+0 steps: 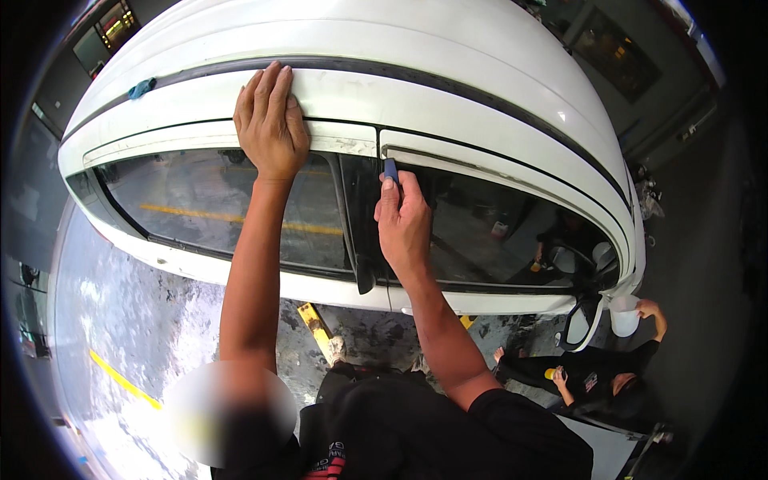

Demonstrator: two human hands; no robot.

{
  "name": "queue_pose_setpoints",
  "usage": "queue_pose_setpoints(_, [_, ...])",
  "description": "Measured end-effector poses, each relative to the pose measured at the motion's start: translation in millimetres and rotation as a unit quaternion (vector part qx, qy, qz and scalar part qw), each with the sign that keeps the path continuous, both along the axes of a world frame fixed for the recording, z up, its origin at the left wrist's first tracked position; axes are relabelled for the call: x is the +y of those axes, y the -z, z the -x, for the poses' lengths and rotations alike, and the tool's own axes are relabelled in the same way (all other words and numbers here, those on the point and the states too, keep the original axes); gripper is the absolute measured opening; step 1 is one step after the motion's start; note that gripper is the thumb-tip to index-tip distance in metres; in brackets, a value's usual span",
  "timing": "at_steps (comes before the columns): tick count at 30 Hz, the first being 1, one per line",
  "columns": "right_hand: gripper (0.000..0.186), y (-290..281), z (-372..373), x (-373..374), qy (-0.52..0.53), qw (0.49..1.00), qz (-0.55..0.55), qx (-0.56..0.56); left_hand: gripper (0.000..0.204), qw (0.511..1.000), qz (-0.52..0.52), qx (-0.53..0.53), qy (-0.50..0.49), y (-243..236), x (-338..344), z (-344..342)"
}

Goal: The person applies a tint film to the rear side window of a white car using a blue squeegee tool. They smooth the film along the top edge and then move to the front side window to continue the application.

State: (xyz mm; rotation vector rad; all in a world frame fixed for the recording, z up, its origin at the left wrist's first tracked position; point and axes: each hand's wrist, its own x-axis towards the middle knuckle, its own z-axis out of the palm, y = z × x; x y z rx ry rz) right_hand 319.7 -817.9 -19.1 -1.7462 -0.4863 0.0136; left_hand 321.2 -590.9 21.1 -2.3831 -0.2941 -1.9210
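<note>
Standing beside the white car [448, 36], I face its front window [504, 248]; on the car's roof edge [360, 92] my left hand [274, 128] lies flat, fingers unclenched, while my right hand [404, 220] grasps a small blue block [391, 170] between thumb and fingers at the car's window frame [480, 169].

The left forearm [254, 276] is held nearly upright in the view, and the left hand [273, 128] is laid palm-down with its fingers [262, 92] extended. The right forearm [448, 340] is slanted up toward the left; the right hand [406, 224] is closed in a thumb-and-finger pinch.
</note>
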Motion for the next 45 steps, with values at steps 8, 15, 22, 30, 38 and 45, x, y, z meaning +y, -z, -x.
queue_pose_setpoints(8, [0.028,-11,-13,30,0.045,0.995,-0.043,-0.079,0.034,1.0,-0.008,-0.018,0.019,0,-2,-4])
queue_pose_setpoints(15, [0.03,2,-10,-6,-0.011,1.0,0.025,-0.008,0.037,1.0,-0.005,-0.014,0.012,-1,0,-2])
queue_pose_setpoints(22, [0.026,-7,-7,-3,0.021,0.997,0.057,-0.052,0.035,0.999,-0.008,-0.024,0.019,0,-3,-3])
queue_pose_setpoints(30, [0.034,-71,-24,-18,0.018,0.939,0.285,-0.19,0.035,0.999,-0.013,-0.029,0.012,-1,6,-1])
queue_pose_setpoints(38, [0.031,-74,-38,-32,-0.015,0.888,0.399,-0.228,0.035,0.999,0.001,-0.043,0.024,5,4,-4])
queue_pose_setpoints(45, [0.032,-71,-39,-22,0.006,0.89,0.377,-0.255,0.033,0.998,-0.017,-0.059,0.018,4,9,-9])
